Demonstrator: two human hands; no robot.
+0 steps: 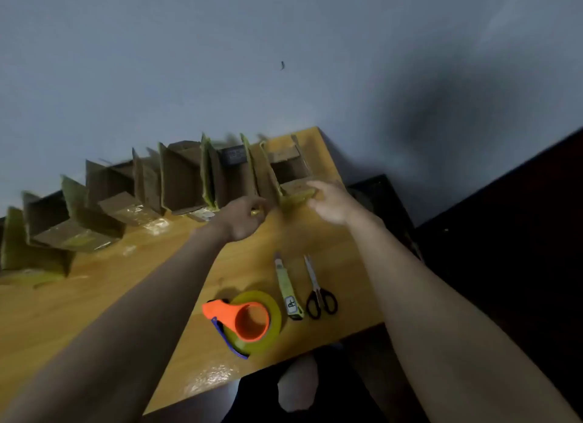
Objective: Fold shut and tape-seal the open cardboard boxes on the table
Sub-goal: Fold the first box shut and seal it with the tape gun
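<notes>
Several open cardboard boxes stand in a row along the wall on the wooden table (94,296), flaps up. The rightmost box (285,167) is at the far right end. My right hand (331,203) holds the front flap (298,195) of that box, fingers over its edge. My left hand (244,215) is at the box's lower left corner, fingers curled at the flap's base; the blur hides the exact contact. An orange tape dispenser (244,320) with a yellowish tape roll lies near the front edge.
A yellow-green utility knife (288,288) and black-handled scissors (318,290) lie side by side right of the dispenser. The table's right edge drops to a dark floor. A grey wall rises behind the boxes. My knee (298,388) shows below the table's front edge.
</notes>
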